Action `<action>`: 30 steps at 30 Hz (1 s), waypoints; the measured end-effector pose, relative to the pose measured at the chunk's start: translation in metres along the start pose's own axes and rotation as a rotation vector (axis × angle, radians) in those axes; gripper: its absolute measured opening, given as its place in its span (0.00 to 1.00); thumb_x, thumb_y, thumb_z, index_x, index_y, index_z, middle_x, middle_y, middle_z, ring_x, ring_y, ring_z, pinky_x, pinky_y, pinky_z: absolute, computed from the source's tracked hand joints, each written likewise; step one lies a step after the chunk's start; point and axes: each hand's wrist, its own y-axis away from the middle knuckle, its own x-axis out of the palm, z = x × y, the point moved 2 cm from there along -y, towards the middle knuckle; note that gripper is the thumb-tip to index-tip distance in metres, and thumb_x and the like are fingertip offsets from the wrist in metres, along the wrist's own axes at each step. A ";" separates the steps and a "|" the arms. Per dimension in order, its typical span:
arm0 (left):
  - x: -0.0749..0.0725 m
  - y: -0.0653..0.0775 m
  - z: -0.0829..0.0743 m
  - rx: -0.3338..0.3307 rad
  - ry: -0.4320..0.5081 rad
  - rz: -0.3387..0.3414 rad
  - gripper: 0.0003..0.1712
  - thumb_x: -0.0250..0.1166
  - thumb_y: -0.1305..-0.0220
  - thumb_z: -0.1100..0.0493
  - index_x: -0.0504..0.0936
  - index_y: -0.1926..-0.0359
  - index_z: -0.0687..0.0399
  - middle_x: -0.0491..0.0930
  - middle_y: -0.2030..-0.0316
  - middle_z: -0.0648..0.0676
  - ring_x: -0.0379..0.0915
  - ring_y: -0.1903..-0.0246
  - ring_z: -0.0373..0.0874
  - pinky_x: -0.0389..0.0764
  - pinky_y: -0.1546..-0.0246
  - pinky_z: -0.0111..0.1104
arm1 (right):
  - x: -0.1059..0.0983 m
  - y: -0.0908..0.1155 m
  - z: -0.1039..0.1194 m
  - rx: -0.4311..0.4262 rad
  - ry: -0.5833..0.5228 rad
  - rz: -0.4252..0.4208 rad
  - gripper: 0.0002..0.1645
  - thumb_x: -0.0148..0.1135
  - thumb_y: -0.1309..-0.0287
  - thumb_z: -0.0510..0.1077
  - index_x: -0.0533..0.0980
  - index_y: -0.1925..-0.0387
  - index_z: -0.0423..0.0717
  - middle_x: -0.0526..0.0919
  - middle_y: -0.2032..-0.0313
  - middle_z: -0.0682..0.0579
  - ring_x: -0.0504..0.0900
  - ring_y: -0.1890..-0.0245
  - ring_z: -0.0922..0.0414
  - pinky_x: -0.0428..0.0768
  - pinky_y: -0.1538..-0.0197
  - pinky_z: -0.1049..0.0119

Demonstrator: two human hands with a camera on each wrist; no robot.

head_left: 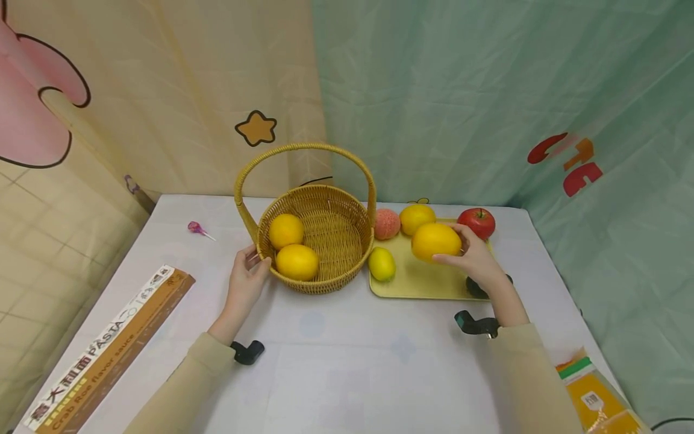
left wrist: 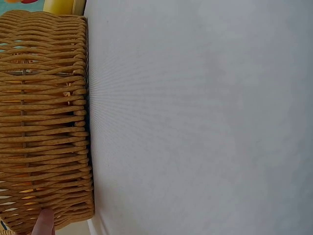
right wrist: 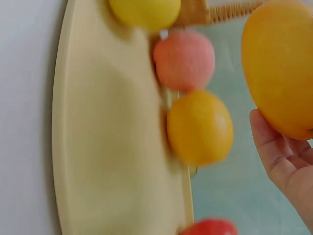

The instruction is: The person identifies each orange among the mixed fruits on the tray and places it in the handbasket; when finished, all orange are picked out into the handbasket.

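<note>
In the head view my right hand point(head_left: 477, 262) holds a smooth, oval, orange-yellow mango point(head_left: 435, 242) up over the pale yellow tray point(head_left: 417, 292). The right wrist view shows the fingers under one end of the mango point(right wrist: 281, 68). My left hand point(head_left: 249, 274) grips the near left rim of a woven basket point(head_left: 338, 241) with a tall handle. One fingertip shows against the basket's wall point(left wrist: 44, 122) in the left wrist view. Inside the basket lie a round orange point(head_left: 286, 231) and an oval yellow fruit point(head_left: 297, 263).
On the tray are a yellow-green lemon point(head_left: 382, 264), a pink bumpy ball point(head_left: 387, 224), a yellow-orange fruit point(head_left: 417, 218), a red apple point(head_left: 476, 223) and a dark fruit point(head_left: 476, 288) partly behind the right hand. A lollipop point(head_left: 197, 228) and pasta box point(head_left: 111, 349) lie left, a yellow packet point(head_left: 596, 398) right.
</note>
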 end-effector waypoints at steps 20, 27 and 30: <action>0.000 0.000 -0.001 0.019 -0.019 -0.004 0.34 0.54 0.27 0.58 0.53 0.28 0.67 0.60 0.30 0.67 0.60 0.31 0.57 0.75 0.36 0.38 | 0.124 -0.046 0.072 -0.149 -0.126 0.104 0.49 0.77 0.52 0.49 0.61 0.30 0.53 0.66 0.33 0.47 0.70 0.37 0.47 0.71 0.31 0.48; 0.001 -0.001 0.001 0.007 0.003 0.003 0.34 0.55 0.27 0.58 0.54 0.28 0.66 0.61 0.30 0.65 0.61 0.31 0.55 0.74 0.51 0.16 | 0.152 -0.060 0.080 -0.144 -0.080 0.071 0.50 0.78 0.54 0.55 0.63 0.31 0.56 0.70 0.35 0.50 0.74 0.41 0.49 0.75 0.36 0.51; 0.001 -0.001 0.001 0.009 -0.006 0.005 0.34 0.54 0.27 0.57 0.54 0.28 0.66 0.60 0.30 0.65 0.61 0.31 0.55 0.76 0.44 0.23 | 0.163 -0.066 0.083 -0.134 -0.075 0.043 0.51 0.78 0.56 0.55 0.63 0.32 0.54 0.70 0.36 0.50 0.74 0.42 0.49 0.76 0.36 0.52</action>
